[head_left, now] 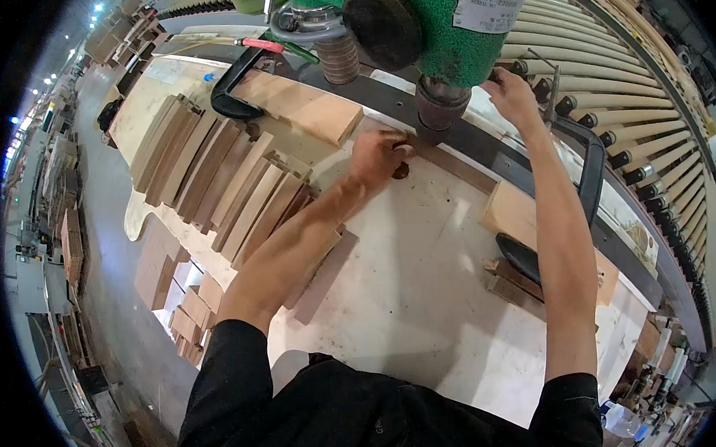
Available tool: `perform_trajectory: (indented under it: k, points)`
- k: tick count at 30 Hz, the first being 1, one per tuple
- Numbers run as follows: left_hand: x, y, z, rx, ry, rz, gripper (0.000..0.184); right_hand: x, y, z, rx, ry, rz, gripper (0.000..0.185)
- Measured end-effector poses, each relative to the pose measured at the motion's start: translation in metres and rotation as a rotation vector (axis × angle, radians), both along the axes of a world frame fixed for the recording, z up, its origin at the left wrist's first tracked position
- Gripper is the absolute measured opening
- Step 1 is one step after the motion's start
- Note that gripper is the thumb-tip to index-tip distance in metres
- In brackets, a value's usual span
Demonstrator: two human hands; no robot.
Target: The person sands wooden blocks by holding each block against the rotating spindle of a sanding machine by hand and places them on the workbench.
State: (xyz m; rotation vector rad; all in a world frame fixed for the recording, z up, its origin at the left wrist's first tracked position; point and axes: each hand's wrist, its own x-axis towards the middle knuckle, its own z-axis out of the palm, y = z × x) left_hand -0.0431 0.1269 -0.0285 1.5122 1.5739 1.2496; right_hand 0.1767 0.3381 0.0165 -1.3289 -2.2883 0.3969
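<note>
My left hand (377,159) is closed, its fingers curled over the left end of a narrow wooden strip (462,169). The strip lies along the dark fence (500,158), below the chuck (441,106) of a green drilling machine (466,44). My right hand (511,96) is raised beside the machine's right side. Its fingers are bent, and whatever is in them is hidden. A wooden block (311,108) sits under a black clamp (234,100) to the left; another block (515,215) lies to the right by a second black clamp (591,163).
Stacked curved wooden pieces (226,170) stand on the left of the pale worktable (400,262). Small wooden pieces (511,288) lie under the right clamp's end. Behind the fence runs a roller conveyor (635,104). More wood pieces (193,313) are stacked lower left.
</note>
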Motion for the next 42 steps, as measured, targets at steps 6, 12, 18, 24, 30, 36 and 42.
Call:
perform_trajectory:
  k: [6, 12, 18, 24, 30, 36, 42]
  points:
    - [-0.007, 0.007, -0.018, 0.046, 0.152, 0.001, 0.01, -0.006, 0.009, -0.012, -0.021, 0.044, -0.035, 0.05]
    - [-0.004, 0.002, -0.007, -0.005, 0.233, 0.058, 0.018, 0.084, -0.041, 0.033, -0.035, 0.21, 0.0, 0.039]
    - [-0.004, -0.019, 0.011, -0.118, 0.686, 0.075, 0.019, 0.141, -0.081, 0.168, 0.095, 0.4, -0.081, 0.042]
    - [-0.004, -0.046, -0.004, 0.068, 0.729, -0.018, 0.035, 0.144, -0.076, 0.186, 0.072, 0.354, -0.007, 0.046]
    - [-0.022, -0.074, 0.016, 0.038, 0.78, -0.084, 0.027, 0.135, -0.065, 0.185, 0.101, 0.531, 0.005, 0.029]
    - [-0.001, -0.148, 0.059, -0.074, 0.374, -0.051, 0.023, 0.131, -0.083, 0.192, 0.101, 0.49, -0.055, 0.03]
    - [0.115, -0.154, 0.065, 0.266, 0.48, -0.371, 0.027, 0.132, -0.078, 0.191, 0.154, 0.419, -0.096, 0.031]
